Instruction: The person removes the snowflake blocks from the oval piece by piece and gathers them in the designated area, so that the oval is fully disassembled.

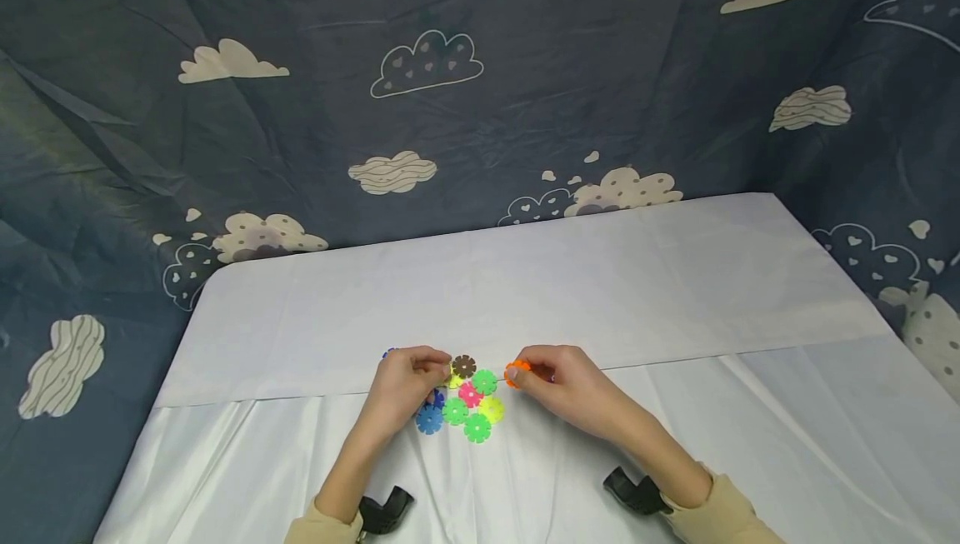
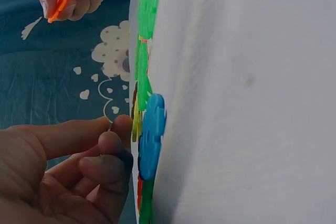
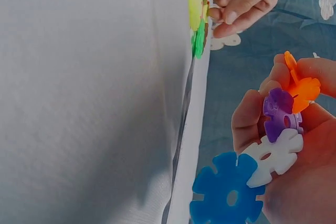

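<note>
My right hand (image 1: 566, 377) pinches an orange notched plastic disc (image 1: 516, 374). In the right wrist view, a purple disc (image 3: 278, 114), a white disc (image 3: 274, 156) and a blue disc (image 3: 228, 192) are joined to it in a chain along the palm. My left hand (image 1: 405, 381) is at the left side of a group of loose discs, its fingertips close by a yellow disc (image 1: 454, 381); no disc shows between its fingers. Around it lie a brown disc (image 1: 464, 366), a pink disc (image 1: 470, 395), a green disc (image 1: 477, 427) and a light blue disc (image 1: 429, 420).
A white cloth (image 1: 300, 336) covers the table, with a crease running across it. Behind stands a dark blue curtain (image 1: 315, 111) with cloud prints. Black wrist mounts (image 1: 386, 511) are worn at both sleeves. Part of a blue disc (image 1: 389, 352) shows beyond the left hand.
</note>
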Motion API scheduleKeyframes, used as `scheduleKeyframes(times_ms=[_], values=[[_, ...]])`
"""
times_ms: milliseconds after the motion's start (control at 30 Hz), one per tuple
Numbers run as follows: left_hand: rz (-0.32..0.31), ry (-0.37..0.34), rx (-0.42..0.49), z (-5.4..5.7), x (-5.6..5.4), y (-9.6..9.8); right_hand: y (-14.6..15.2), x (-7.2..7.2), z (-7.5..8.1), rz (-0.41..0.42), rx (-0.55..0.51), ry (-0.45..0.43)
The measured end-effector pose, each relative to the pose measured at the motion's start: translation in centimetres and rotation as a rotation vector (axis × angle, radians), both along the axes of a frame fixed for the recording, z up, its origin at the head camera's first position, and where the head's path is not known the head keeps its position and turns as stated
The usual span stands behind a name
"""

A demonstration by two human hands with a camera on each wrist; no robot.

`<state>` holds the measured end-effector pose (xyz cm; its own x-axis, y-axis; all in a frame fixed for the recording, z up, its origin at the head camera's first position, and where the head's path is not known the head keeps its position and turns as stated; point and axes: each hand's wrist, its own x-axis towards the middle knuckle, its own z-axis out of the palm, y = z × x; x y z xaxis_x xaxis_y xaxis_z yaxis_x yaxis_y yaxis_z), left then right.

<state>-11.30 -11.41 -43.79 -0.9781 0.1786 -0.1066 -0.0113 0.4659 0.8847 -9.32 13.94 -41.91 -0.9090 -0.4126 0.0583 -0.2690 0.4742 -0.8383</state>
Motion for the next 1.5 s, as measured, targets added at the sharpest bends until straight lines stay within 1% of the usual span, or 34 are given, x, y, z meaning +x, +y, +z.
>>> scheduleKeyframes(times_ms=[100, 200, 333, 400, 500, 600, 667, 767, 833, 933, 1000, 1067, 1167, 1267, 1367, 1467, 1500], values=[[0.002, 0.007, -0.011, 0.2, 0.1, 0.1, 0.0, 0.0, 0.0, 0.008, -0.003, -0.009], [-0.013, -0.008, 0.017, 0.5, 0.2, 0.2, 0.0, 0.0, 0.0, 0.028, -0.014, -0.023], [-0.077, -0.037, 0.114, 1.1, 0.5, 0.7, 0.0, 0.0, 0.1, 0.061, -0.034, -0.031], [-0.118, -0.042, 0.146, 1.4, 0.7, 1.1, 0.0, 0.0, 0.1, 0.075, -0.041, -0.036], [-0.166, -0.037, 0.147, 1.6, 1.2, 1.8, 0.0, 0.0, 0.1, 0.096, -0.035, -0.047], [-0.195, 0.001, 0.103, 1.5, 1.7, 2.6, -0.1, 0.1, 0.2, 0.111, -0.025, -0.054], [-0.204, 0.034, 0.067, 1.4, 2.0, 3.1, -0.1, 0.2, 0.2, 0.116, -0.021, -0.057], [-0.22, 0.065, 0.015, 1.4, 2.3, 3.4, -0.3, 0.2, 0.3, 0.114, -0.03, -0.077], [-0.247, 0.073, -0.015, 1.4, 2.5, 3.5, -0.3, 0.3, 0.3, 0.115, -0.05, -0.101], [-0.309, 0.1, -0.04, 1.4, 2.6, 3.6, -0.4, 0.3, 0.3, 0.126, -0.089, -0.141], [-0.335, 0.134, -0.036, 1.4, 2.6, 3.6, -0.3, 0.3, 0.2, 0.134, -0.104, -0.153], [-0.341, 0.173, -0.015, 1.5, 2.6, 3.5, -0.3, 0.2, 0.2, 0.139, -0.107, -0.152], [-0.319, 0.233, 0.02, 1.6, 2.6, 3.4, -0.1, 0.1, 0.2, 0.138, -0.106, -0.156], [-0.304, 0.283, 0.049, 1.7, 2.5, 3.3, 0.1, 0.0, 0.3, 0.151, -0.107, -0.202], [-0.293, 0.325, 0.069, 1.8, 2.3, 3.1, 0.4, -0.2, 0.4, 0.208, -0.143, -0.275], [-0.298, 0.367, 0.095, 1.8, 2.3, 3.1, 0.8, -0.4, 0.3, 0.28, -0.208, -0.328], [-0.3, 0.379, 0.101, 1.8, 2.3, 3.1, 0.9, -0.4, 0.3, 0.302, -0.232, -0.333]])
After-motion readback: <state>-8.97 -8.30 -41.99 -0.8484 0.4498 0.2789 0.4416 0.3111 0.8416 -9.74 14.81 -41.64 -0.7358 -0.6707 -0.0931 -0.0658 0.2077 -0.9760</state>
